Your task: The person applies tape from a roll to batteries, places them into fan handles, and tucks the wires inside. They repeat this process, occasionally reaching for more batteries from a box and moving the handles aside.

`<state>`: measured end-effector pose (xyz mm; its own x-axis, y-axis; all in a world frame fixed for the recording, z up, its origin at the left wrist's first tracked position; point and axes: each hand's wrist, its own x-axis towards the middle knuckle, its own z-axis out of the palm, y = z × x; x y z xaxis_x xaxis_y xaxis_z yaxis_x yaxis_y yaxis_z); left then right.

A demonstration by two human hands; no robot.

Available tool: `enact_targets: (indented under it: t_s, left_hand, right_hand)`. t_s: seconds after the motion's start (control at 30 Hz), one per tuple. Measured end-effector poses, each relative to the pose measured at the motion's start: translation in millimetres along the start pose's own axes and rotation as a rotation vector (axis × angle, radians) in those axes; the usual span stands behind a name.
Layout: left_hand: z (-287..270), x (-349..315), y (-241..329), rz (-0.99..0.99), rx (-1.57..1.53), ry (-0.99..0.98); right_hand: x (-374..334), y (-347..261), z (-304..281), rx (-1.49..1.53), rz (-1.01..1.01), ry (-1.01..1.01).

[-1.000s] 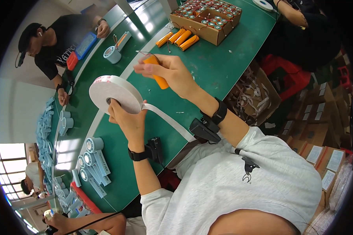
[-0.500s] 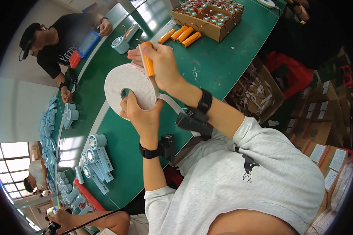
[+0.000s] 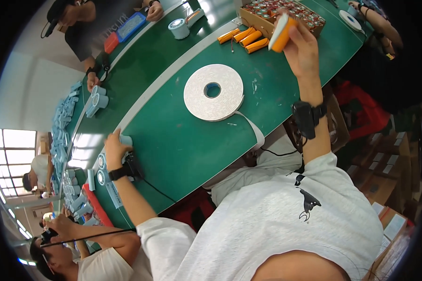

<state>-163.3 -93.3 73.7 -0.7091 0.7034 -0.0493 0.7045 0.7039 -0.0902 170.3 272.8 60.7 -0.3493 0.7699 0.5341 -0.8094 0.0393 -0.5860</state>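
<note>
My right hand [image 3: 302, 51] is raised at the upper right, its fingers closed around an orange battery pack [image 3: 284, 37] with a white strip along one side. At the left, my left hand [image 3: 115, 150] curls over a light blue fan housing [image 3: 126, 140] with a round head, hiding much of it. More light blue fan housings [image 3: 101, 177] lie just below that hand. A big roll of white tape [image 3: 197, 93] rests flat on the green table between my hands, its loose end [image 3: 253, 129] hanging over the near edge.
Several orange battery packs [image 3: 251, 38] lie beside a cardboard box [image 3: 253, 21] filled with more packs. Across the table a person [image 3: 91, 42] sits by a blue tray [image 3: 131, 27]; another person [image 3: 108, 253] works at lower left. Brown cartons [image 3: 380, 164] stand at right.
The tape roll has left my hands and lies on the table. My right hand has moved right with the battery pack; my left has gone left to a fan housing. The view has shifted.
</note>
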Motion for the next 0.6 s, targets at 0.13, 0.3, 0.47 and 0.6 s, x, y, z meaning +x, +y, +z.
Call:
enact_targets:
  t_s: [0.13, 0.3, 0.47, 0.6]
  left_hand:
    - [-11.8, -13.4, 30.3, -0.044, -0.305, -0.040]
    - [-6.2, -35.4, 144.7, -0.228, -0.321, -0.036]
    - [-2.2, -47.2, 103.8, 0.493, -0.283, 0.415]
    - [3.7, -54.3, 96.8, 0.662, -0.511, 0.195]
  right_hand:
    - [-32.4, 14.4, 13.0, -0.091, 0.157, -0.164]
    - [-60.5, 51.4, 77.8, 0.093, 0.294, -0.380]
    - [-69.6, 57.5, 94.0, 0.010, 0.451, -0.570]
    - [-76.6, 50.4, 116.7, -0.203, 0.543, -0.607]
